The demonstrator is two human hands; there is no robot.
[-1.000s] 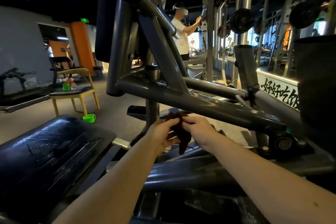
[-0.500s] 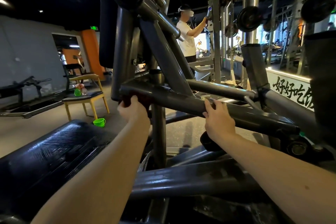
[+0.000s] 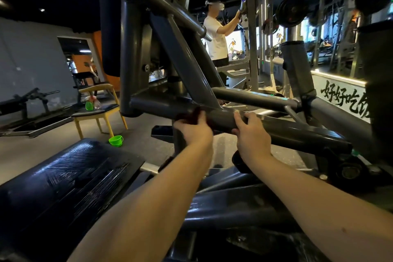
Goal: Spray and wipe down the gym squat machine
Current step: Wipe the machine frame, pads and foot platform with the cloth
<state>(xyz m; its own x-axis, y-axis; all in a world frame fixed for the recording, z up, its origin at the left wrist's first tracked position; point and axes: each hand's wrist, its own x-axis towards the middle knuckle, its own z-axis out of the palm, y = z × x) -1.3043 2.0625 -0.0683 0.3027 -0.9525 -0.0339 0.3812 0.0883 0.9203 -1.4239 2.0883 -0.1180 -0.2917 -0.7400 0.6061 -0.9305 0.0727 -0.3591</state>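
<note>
- The squat machine (image 3: 136, 53), a frame of thick grey steel tubes, fills the middle of the frame; it is judged heavy, rigid and fixed in place.
- One grey crossbar (image 3: 280, 132) is seen running from centre to lower right. Its painted surface looks smooth, probably slippery when wet, and is best gripped around the tube.
- One dark red cloth (image 3: 192, 115), judged soft and light, is bunched on the crossbar at centre.
- The cloth is pressed to the tube by the left hand (image 3: 194, 132), fingers curled over it.
- Just right of it, the crossbar is gripped by the right hand (image 3: 252, 138).
- One black pad (image 3: 63, 176) is seen at lower left.
- At middle left, one yellow chair (image 3: 100, 110) and one green cup (image 3: 116, 140) on the floor are seen.
- One other person (image 3: 215, 38) is seen at upper centre.
</note>
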